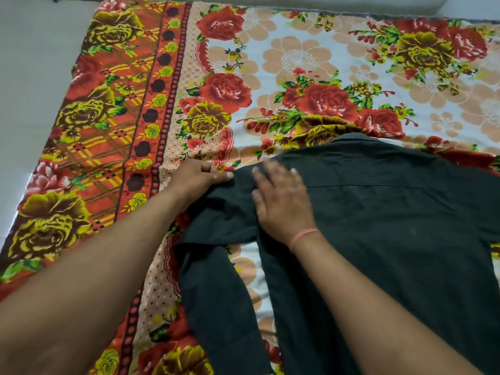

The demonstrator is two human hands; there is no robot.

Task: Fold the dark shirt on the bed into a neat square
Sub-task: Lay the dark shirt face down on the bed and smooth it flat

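The dark shirt (392,226) lies back-up on the bed, its collar toward the far side and its body spread to the right. Its left sleeve (216,293) hangs down toward me along the shirt's left side. My left hand (200,177) pinches the cloth at the shirt's left shoulder edge, fingers closed on it. Just right of that, my right hand (281,201) rests flat on the shoulder area with its fingers spread; it is a little blurred. A thin orange thread circles my right wrist.
The bed carries a floral sheet (297,77) with red and yellow roses and an orange patterned border (113,131) on the left. A pale floor (32,77) lies beyond the bed's left edge. A pale wall runs along the far edge.
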